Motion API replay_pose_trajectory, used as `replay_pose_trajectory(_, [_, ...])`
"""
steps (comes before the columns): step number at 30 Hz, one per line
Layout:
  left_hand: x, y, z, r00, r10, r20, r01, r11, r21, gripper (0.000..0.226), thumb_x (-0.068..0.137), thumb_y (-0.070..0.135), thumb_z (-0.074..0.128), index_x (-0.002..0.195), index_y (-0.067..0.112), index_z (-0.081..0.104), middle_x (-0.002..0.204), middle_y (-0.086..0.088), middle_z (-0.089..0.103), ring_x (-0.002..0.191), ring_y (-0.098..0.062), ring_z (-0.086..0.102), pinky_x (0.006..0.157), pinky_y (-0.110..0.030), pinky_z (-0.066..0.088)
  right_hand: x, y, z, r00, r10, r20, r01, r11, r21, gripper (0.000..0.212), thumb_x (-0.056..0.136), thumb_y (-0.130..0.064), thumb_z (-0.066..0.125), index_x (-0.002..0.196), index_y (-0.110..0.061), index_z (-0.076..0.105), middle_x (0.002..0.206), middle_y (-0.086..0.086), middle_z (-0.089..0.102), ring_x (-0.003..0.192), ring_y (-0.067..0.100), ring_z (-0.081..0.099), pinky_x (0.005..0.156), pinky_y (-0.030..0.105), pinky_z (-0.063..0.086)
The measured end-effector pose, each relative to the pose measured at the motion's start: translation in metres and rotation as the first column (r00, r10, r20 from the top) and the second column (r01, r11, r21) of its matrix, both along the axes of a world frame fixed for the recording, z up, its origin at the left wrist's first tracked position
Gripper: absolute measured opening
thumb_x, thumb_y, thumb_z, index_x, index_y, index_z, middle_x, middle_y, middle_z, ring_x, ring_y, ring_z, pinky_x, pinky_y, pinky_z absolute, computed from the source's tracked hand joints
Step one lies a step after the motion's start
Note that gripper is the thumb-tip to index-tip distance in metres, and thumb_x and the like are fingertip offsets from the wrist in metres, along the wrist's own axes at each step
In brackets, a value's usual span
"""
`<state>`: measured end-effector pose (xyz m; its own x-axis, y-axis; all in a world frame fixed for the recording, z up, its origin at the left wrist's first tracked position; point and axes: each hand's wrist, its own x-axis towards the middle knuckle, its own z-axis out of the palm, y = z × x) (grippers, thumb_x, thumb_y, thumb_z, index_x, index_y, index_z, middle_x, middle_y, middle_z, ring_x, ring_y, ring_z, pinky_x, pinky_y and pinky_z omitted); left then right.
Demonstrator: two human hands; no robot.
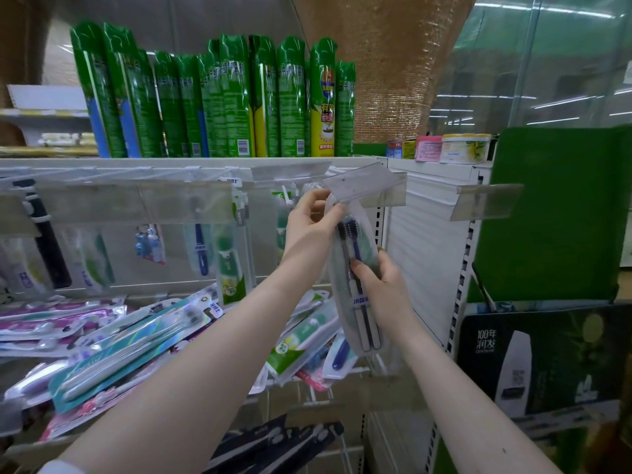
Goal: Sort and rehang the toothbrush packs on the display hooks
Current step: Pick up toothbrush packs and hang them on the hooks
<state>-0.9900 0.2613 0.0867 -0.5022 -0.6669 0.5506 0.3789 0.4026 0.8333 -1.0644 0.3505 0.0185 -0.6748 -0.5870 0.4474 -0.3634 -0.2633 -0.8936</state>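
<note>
Head view. Step in hand, as judged: rehanging one pack on the hook just above the left hand.

Left hand (309, 220): thumb and fingertips pinch the top edge of a clear twin toothbrush pack (364, 316), directly under a clear price-tag flap (369, 186).

Right hand (379, 278): curled round the pack's middle, thumb on the front face, fingers behind.

Pack sits between the two hands, near upright with a slight tilt, brush heads up, handles down.

Display hook: hidden behind the flap. Cannot tell whether the pack's hang hole is already over the hook tip.

Surroundings:
- Hung packs (229, 261) on the rail to the left of the left hand.
- Heap of loose packs (136, 336) below and left of both forearms, lying mixed.
- Dark packs (273, 446) lower down, beneath the forearms.
- Green spray cans (239, 104) on the shelf above the hands; no part in the task.

Progress, judged: much left to do. The heap is large and the hooks carry few packs.

Next move calls for:
- Left hand to steer the hang hole onto the hook tip, working under or past the flap.
- Right hand to keep the pack steady and square while it slides back along the hook.
- Letting go only once the pack hangs by itself.
- Then a reach down-left to the heap for a matching pack.
</note>
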Motion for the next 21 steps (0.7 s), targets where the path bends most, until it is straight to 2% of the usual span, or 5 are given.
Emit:
replay_pose_trajectory(3, [0.001,0.007,0.003,0.999,-0.007,0.05,0.005,1.0,0.029,0.035,0.084,0.03,0.069,0.111,0.01,0.059,0.103,-0.003,0.064,0.088,-0.012,0.06,0.073,-0.02,0.047,0.001,0.003,-0.001,0.998,-0.01,-0.068,0.01,1.0,-0.006,0.009,0.093,-0.022,0.054,0.099,-0.017,0.059,0.09,0.006,0.068,0.084,0.024,0.065,0.078,0.045,0.053])
replay_pose_trajectory(6, [0.004,0.012,0.008,0.999,-0.003,0.04,0.0,0.998,0.064,0.023,0.089,0.029,0.063,0.106,0.014,0.06,0.1,-0.005,0.064,0.079,-0.005,0.057,0.063,-0.011,0.044,0.003,0.006,-0.002,0.993,-0.03,-0.11,0.028,0.999,-0.024,0.008,0.093,-0.021,0.055,0.095,-0.014,0.058,0.084,0.005,0.066,0.077,0.022,0.063,0.075,0.047,0.052])
replay_pose_trajectory(11, [0.007,0.02,0.017,0.995,0.012,0.102,-0.019,0.998,0.066,0.025,0.087,0.039,0.062,0.103,0.019,0.058,0.106,-0.003,0.064,0.081,-0.005,0.056,0.069,-0.023,0.043,0.006,0.011,0.001,0.989,-0.045,-0.141,0.036,0.997,-0.062,0.026,0.084,-0.037,0.054,0.094,-0.013,0.058,0.083,0.012,0.065,0.078,0.032,0.061,0.071,0.051,0.051])
replay_pose_trajectory(16, [0.018,0.023,0.023,0.988,0.072,0.133,-0.073,0.997,0.001,0.051,0.071,0.06,0.066,0.104,0.022,0.057,0.104,0.003,0.067,0.095,-0.008,0.06,0.083,-0.033,0.05,0.006,0.016,0.0,0.991,-0.036,-0.129,0.027,0.997,-0.07,0.031,0.085,-0.035,0.056,0.093,-0.005,0.056,0.084,0.023,0.061,0.074,0.043,0.056,0.065,0.052,0.049])
replay_pose_trajectory(21, [0.019,0.03,0.034,0.986,0.059,0.158,-0.072,0.995,0.074,0.042,0.08,0.057,0.059,0.104,0.023,0.056,0.088,0.012,0.062,0.092,-0.008,0.057,0.098,-0.044,0.046,0.004,0.017,-0.001,0.993,-0.034,-0.111,0.029,0.999,-0.044,0.023,0.091,-0.024,0.057,0.085,-0.003,0.053,0.069,0.01,0.053,0.061,0.019,0.046,0.059,0.037,0.04])
